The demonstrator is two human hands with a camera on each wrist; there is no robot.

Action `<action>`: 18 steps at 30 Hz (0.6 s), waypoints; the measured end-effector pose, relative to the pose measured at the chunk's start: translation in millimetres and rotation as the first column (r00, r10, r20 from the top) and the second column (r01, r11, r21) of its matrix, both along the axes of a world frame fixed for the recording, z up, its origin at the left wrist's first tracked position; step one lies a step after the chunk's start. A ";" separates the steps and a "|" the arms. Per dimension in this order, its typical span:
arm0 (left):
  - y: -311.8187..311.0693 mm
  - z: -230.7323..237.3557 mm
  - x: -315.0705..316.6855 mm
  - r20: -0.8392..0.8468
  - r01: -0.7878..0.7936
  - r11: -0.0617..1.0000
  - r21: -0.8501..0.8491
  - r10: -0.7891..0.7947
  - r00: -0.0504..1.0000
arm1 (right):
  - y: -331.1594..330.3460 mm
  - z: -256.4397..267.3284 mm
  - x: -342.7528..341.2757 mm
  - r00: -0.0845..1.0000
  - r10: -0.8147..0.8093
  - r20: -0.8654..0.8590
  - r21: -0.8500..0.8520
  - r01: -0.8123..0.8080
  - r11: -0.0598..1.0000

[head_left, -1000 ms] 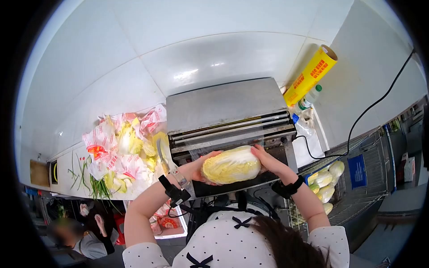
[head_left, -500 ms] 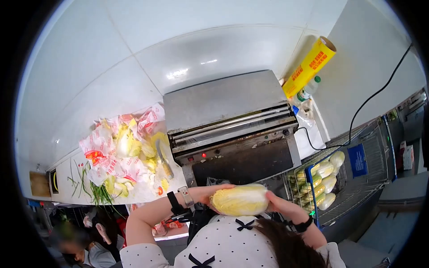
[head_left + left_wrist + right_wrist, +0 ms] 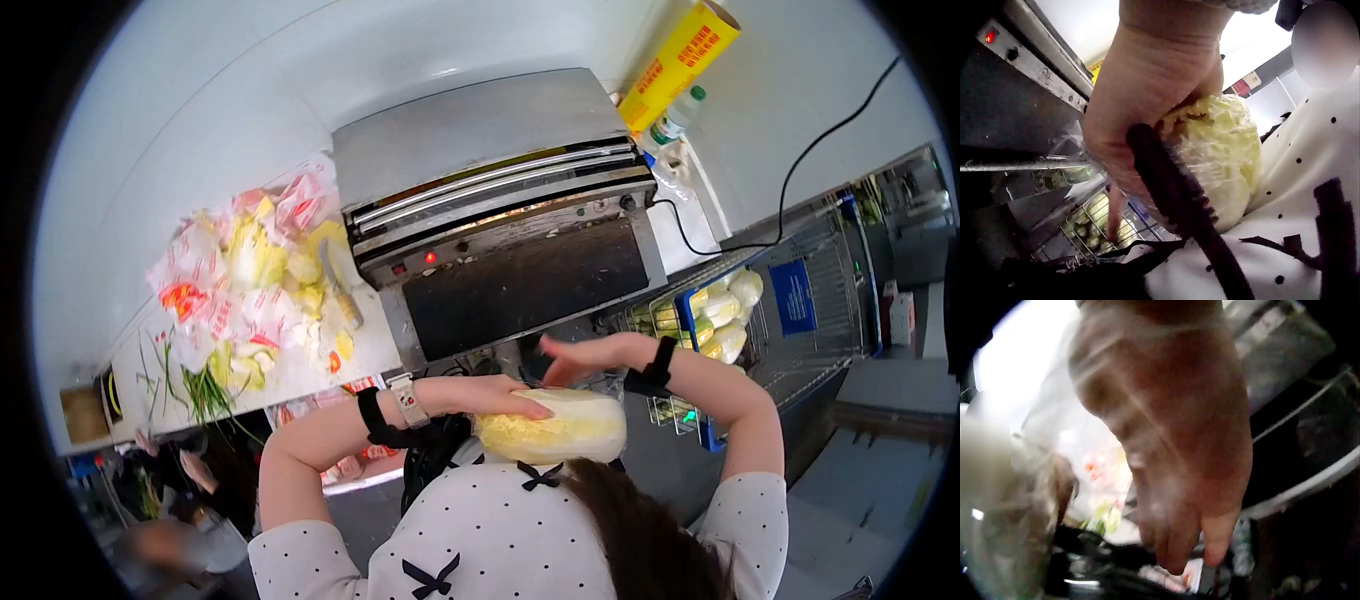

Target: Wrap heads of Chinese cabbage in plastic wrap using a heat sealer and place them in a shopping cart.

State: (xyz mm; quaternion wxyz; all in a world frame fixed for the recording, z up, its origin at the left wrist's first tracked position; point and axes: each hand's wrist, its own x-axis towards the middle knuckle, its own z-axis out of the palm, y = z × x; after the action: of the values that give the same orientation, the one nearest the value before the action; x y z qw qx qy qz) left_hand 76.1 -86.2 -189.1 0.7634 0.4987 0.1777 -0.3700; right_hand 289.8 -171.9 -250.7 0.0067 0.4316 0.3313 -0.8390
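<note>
A napa cabbage in clear film [image 3: 560, 428] lies against the front of the person's dotted top. The left hand [image 3: 505, 398] grips it at its yellow leafy end, thumb across the top. In the left wrist view the left hand [image 3: 1160, 81] covers part of the wrapped cabbage [image 3: 1219, 156]. Just above the cabbage, the right hand [image 3: 580, 360] has its fingers extended and thumb apart; whether it touches the film is unclear. The right wrist view shows the right hand [image 3: 1172, 444] with fingers pointing down, holding nothing visible.
The wrapping machine [image 3: 520, 290] stands in front. On the left counter are loose leaves [image 3: 255, 255], green stalks [image 3: 205, 392] and a knife [image 3: 343, 295]. A cart with cabbages [image 3: 725, 315] stands at the right; a yellow roll [image 3: 680, 65] and a bottle [image 3: 678, 115] stand behind.
The cabbage has moved from over the machine's front plate to against the person's body. The right hand has let go of its white end and moved above it.
</note>
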 end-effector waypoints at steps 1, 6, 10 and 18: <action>-3.5 1.2 -0.2 0.000 -0.014 1.000 0.027 0.014 1.000 | 1.2 12.8 -12.8 0.990 0.140 0.026 -0.036 -0.139 0.990; -27.4 -18.6 -1.2 0.008 -0.180 0.983 -0.030 0.180 0.984 | -13.5 49.0 -11.9 0.982 0.146 -0.116 0.223 -0.117 0.968; -40.9 38.3 13.1 -0.033 -0.027 0.988 0.151 0.032 0.999 | -30.3 59.6 7.1 0.957 0.224 -0.183 0.431 -0.127 0.893; -68.1 78.8 -35.2 0.059 -0.316 0.886 0.340 0.315 0.947 | -56.3 49.3 38.6 0.909 0.033 -0.415 0.162 0.038 0.986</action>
State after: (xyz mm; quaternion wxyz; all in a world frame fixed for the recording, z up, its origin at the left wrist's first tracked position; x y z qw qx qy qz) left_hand 40.9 -154.3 -110.3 0.7142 0.5896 0.3175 -0.2035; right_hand 328.4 -228.2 -201.4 -0.1009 0.2425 0.3935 -0.8810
